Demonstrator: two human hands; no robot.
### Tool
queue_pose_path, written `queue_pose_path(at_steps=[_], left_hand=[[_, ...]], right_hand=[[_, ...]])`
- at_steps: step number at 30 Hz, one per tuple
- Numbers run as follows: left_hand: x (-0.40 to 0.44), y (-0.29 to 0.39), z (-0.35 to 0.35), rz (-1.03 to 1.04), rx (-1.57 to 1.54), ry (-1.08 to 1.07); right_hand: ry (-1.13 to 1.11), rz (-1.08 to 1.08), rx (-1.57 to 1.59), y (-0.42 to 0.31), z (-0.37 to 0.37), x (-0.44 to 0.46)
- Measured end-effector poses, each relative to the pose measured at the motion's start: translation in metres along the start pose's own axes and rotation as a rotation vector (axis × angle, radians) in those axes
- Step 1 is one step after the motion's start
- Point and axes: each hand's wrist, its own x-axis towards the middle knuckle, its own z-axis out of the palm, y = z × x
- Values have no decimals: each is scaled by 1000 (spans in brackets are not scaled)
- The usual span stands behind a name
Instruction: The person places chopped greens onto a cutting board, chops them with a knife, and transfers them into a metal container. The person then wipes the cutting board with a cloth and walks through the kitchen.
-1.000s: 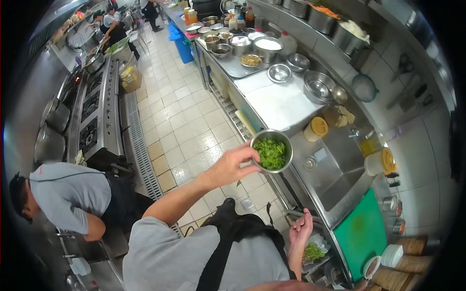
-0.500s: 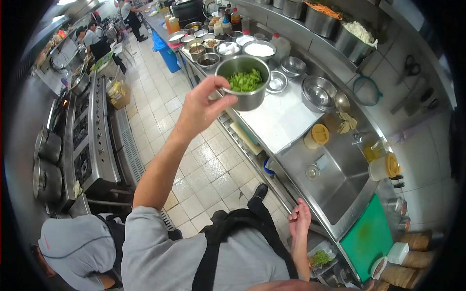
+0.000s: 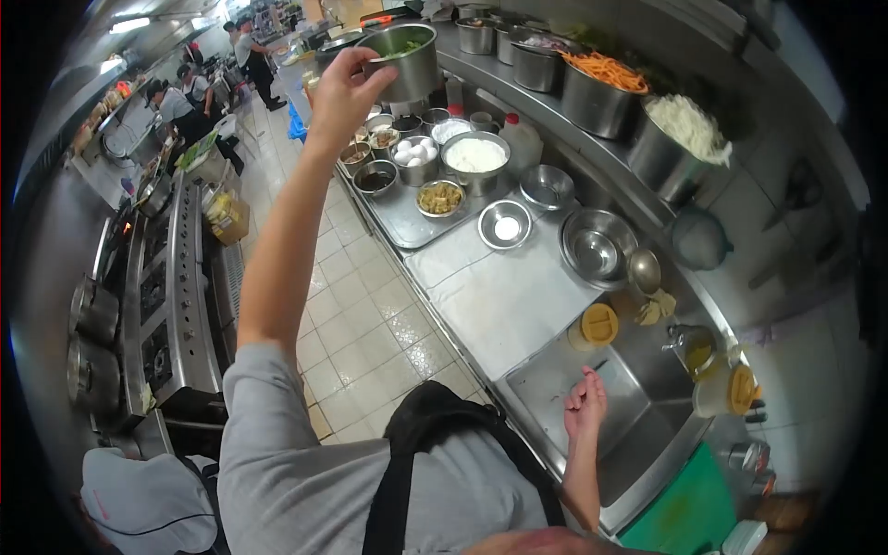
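Tiled floor (image 3: 363, 340); left hand (image 3: 345, 100) grips pot (image 3: 412, 76); nearby shirt's (image 3: 148, 499) red mark (image 3: 98, 508) illegible.

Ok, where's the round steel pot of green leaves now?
In the head view, the round steel pot is in the left hand, top and left of centre, just left of the shelved metal containers.

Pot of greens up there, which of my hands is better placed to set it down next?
Probably your left hand: it already grips the pot by its rim, arm outstretched. Your right hand seems empty and hovers apart from it, over the sink.
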Motion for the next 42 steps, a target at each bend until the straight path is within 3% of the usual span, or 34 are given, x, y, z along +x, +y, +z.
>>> queue_pose_path(at_steps=[8, 11, 14, 18, 20, 21, 22, 24, 26, 29, 30, 32, 34, 36, 37, 38, 40, 42], left_hand=[[125, -140, 29, 19, 277, 106], [185, -199, 44, 182, 469, 172], [257, -278, 38, 146, 736, -60], [377, -453, 41, 82, 591, -240], [441, -547, 61, -72, 301, -254], [364, -419, 76, -1, 752, -207], [372, -454, 82, -72, 217, -201], [360, -438, 95, -220, -118, -220], [356, -444, 85, -225, -299, -137], [257, -320, 87, -10, 63, 370], [221, -283, 95, 103, -89, 533], [143, -214, 109, 196, -522, 492], [80, -178, 123, 172, -732, 38], [-44, -126, 173, 152, -799, -179], [-96, -123, 181, 65, -743, -509], [-167, -126, 196, -259, -766, -692], [-258, -67, 215, -582, -761, -817], [-330, 26, 226, 202, -961, -1506]], right_hand=[[106, -37, -80, 42, 59, 49], [238, -90, -44, 58, 82, 52], [416, -99, -27, 82, 101, 48], [501, -153, -211, 92, 148, 35], [499, -147, -96, 102, 156, 21], [540, -181, -66, 111, 158, 14], [563, -212, -46, 120, 154, 9], [615, -237, 18, 138, 145, -3], [664, -263, 99, 152, 141, -14], [716, -275, 104, 156, 144, -33], [718, -264, 116, 157, 143, -39], [722, -281, 104, 159, 137, -53], [674, -287, 79, 157, 130, -69], [623, -264, 29, 150, 120, -88], [621, -256, 1, 143, 120, -100], [600, -241, -25, 137, 116, -108], [477, -222, -69, 125, 100, -127], [480, -252, -101, 105, 93, -155]])
